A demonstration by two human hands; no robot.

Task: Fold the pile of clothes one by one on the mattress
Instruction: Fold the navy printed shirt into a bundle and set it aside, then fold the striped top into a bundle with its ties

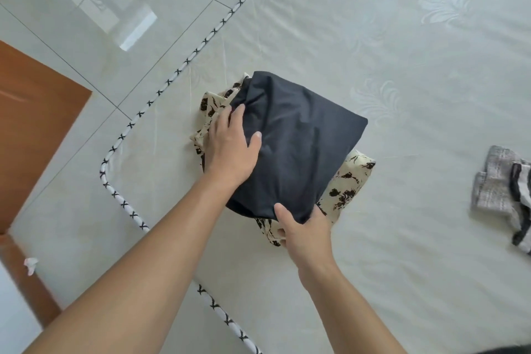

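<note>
At the far left a flat reddish-brown wooden panel (pixel 34 135) meets glossy pale floor tiles (pixel 94 8) with thin dark grout lines and a bright window reflection. Beside them runs the mattress (pixel 402 66), cream-white and smooth with a faint embossed leaf pattern, its rounded corner edged by white piping crossed with small black stitches (pixel 126 205). Near that corner, on the mattress, lies the stack of folded clothes: a dark charcoal garment (pixel 298 146), matte and soft, folded into a rough square with slight creases, sitting on top of a cream garment printed with black leaf-like marks (pixel 349 184) that shows at the stack's left and lower right edges. The left hand (pixel 232 146) lies flat with fingers spread, palm down on the left side of the dark garment, fingertips also touching the printed cloth; it presses rather than grips. The right hand (pixel 307 236) pinches the stack's near corner, thumb on top of the dark fabric and fingers tucked beneath the printed layer. Well apart at the right edge sits a loosely crumpled grey woven garment with dark stripes (pixel 502 195).
</note>
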